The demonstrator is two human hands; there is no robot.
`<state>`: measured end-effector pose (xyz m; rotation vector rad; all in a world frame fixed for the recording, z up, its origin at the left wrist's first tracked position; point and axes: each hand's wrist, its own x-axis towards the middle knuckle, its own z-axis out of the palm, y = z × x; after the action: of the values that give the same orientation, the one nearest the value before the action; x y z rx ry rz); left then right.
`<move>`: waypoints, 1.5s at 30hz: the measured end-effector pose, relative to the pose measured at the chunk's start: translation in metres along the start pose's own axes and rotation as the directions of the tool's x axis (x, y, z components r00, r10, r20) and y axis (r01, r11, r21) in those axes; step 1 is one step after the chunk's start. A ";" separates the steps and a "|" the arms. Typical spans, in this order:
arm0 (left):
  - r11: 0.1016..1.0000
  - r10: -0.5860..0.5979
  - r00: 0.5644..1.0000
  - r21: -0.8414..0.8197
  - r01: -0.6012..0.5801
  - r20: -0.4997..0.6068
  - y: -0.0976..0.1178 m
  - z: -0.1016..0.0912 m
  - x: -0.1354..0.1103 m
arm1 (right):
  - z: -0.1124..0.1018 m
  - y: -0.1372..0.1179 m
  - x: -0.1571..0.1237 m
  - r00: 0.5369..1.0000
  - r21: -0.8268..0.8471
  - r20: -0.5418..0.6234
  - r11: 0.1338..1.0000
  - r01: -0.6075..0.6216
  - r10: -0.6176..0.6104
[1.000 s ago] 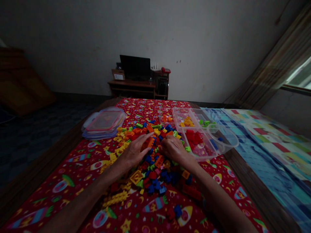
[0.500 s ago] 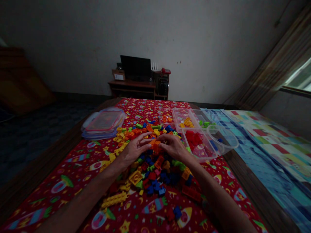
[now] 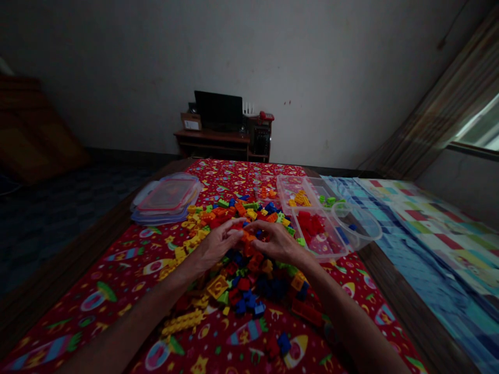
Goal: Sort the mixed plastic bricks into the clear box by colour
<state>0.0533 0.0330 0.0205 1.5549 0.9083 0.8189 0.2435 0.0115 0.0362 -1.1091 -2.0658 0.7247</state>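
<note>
From my end, I see the left hand [image 3: 219, 244] and right hand [image 3: 277, 242] nearly meeting over a loose heap of red, yellow, blue, green and orange plastic bricks [image 3: 244, 283]. Between their fingertips sits a studded orange plastic brick [image 3: 248, 238]. I read the right hand as pinching it between thumb and forefinger; the left hand's fingers bend in towards its other side, but I cannot tell whether they grip or merely steady it.

The heap spreads under and around both hands on a red cloth printed with rockets and stars [image 3: 128, 270]. Just right of the right hand I have a clear rectangular plastic tub of red bricks [image 3: 325, 255]; beyond it, a similar tub of yellow bricks [image 3: 286, 188]. Further right stands a clear rounded plastic tub with a blue piece [image 3: 376, 228]. Ahead of the hands lies a small clear container of orange bricks [image 3: 260, 182]. Off beyond the left hand, I see stacked translucent plastic lids [image 3: 167, 195].
</note>
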 end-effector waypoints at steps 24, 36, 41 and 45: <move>0.801 0.225 0.974 0.572 -0.178 -0.013 0.007 -0.005 -0.008 | -0.090 0.045 0.122 0.843 -0.322 -0.470 0.838 -0.441 0.262; 0.159 0.451 0.470 0.450 -0.879 0.759 0.000 0.080 -0.069 | -0.057 0.041 0.018 0.923 -0.151 -0.367 0.971 -0.184 0.118; -0.155 0.450 0.275 0.377 -0.913 0.850 -0.036 0.116 -0.096 | -0.061 0.037 0.000 0.894 -0.029 -0.424 0.984 -0.175 0.147; -0.111 0.414 0.416 0.499 -0.860 0.810 -0.031 0.107 -0.086 | -0.063 0.038 -0.002 0.889 0.005 -0.431 0.986 -0.167 0.153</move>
<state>0.1032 -0.0885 -0.0294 3.3213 -0.0183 0.5097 0.3119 0.0376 0.0469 -1.3349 -1.6289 0.4689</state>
